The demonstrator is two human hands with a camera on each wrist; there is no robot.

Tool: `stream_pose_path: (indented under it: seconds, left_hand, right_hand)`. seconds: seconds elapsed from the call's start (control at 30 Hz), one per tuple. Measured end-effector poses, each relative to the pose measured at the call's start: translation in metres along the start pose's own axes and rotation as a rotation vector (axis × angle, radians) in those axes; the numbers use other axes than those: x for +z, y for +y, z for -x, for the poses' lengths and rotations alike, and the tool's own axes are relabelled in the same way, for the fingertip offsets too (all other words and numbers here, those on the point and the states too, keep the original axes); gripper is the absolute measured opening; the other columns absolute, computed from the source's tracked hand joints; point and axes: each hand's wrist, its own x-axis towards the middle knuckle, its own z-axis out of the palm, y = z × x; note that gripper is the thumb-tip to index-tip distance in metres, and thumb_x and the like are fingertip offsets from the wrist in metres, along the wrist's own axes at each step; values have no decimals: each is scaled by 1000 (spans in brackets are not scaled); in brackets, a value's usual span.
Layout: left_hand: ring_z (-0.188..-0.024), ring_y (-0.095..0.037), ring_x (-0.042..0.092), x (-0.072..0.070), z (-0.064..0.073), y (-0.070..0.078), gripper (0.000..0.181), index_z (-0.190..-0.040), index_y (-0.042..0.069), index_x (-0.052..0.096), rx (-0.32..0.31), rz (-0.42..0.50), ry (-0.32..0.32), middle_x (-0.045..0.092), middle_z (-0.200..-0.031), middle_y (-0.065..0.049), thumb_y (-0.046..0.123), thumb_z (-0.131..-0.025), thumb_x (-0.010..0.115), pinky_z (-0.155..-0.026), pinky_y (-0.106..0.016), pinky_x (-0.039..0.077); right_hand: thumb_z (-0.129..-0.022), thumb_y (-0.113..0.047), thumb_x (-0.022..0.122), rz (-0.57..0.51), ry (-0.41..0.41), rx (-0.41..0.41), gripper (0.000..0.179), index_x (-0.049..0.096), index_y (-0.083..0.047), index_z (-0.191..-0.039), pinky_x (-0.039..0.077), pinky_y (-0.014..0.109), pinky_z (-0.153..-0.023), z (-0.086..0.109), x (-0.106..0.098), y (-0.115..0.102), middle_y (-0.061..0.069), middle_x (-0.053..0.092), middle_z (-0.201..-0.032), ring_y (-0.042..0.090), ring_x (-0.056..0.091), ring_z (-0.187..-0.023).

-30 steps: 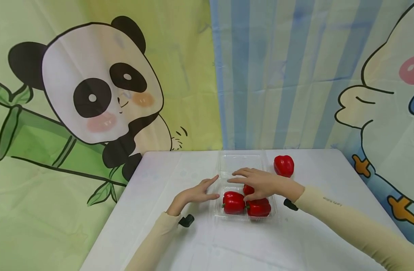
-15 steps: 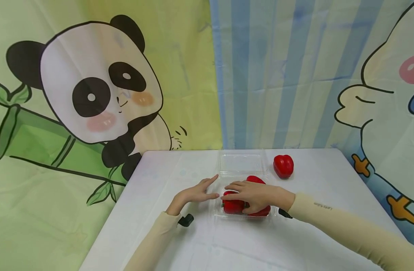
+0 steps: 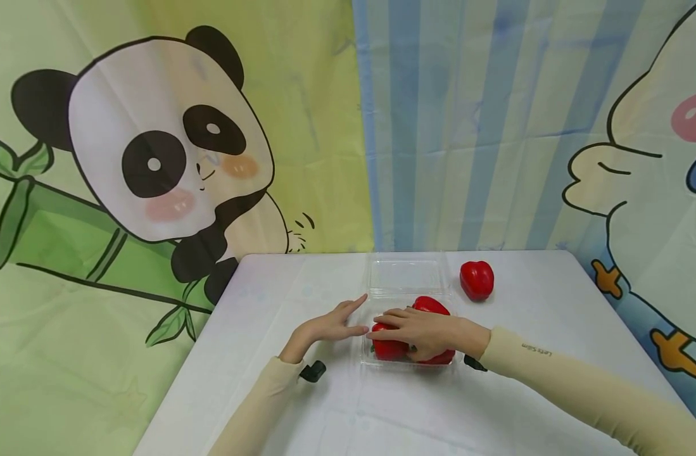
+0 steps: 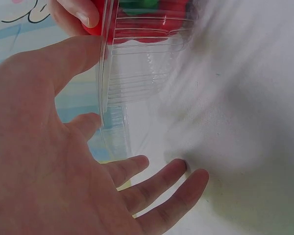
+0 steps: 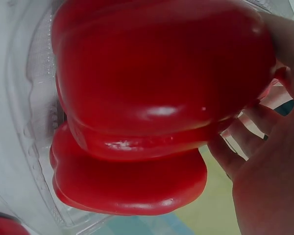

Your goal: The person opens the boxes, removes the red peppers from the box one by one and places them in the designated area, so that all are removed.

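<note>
And my left hand (image 3: pixel 329 325) is spread, empty, at nine o'clock of the box (image 3: pixel 393 364), while my right hand (image 3: pixel 426 332) half-hides the peppers (image 3: pixel 389 350) inside, its grip impossible to tell.

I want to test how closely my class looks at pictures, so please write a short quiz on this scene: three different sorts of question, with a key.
1. Count: in the head view, how many red peppers lie outside the clear container?
2. True or false: the container's lid is open.
3. Multiple choice: which grip lies over the peppers inside the container? A, left; B, right; C, neither.

Key:
1. One, on the white table to the rear right of the container.
2. True: it lies back behind the base.
3. B: the right grip reaches across them.
</note>
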Motion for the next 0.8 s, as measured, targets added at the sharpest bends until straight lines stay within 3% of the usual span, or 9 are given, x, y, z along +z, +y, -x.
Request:
stream_pose_path:
  seconds: [0.37, 0.8]
  left_hand:
    - [-152, -35, 22, 1, -1, -2, 86, -163, 28, 11, -9, 4, -2, 18, -165, -16, 58, -96, 56, -116, -62, 29]
    - [-154, -38, 17, -2, 1, 1, 87, -163, 26, 12, -12, 17, -6, 15, -166, -21, 59, -96, 57, -115, -66, 28]
  right_hand:
    - [-85, -33, 80, 17, 11, 7, 86, 32, -37, -156, 45, 48, -110, -2, -3, 0, 0, 42, -155, 23, 37, -144]
    - [-80, -33, 85, -24, 29, 12, 88, 36, -36, -154, 50, 45, -104, 0, -10, 2, 0, 46, -151, 23, 40, -141]
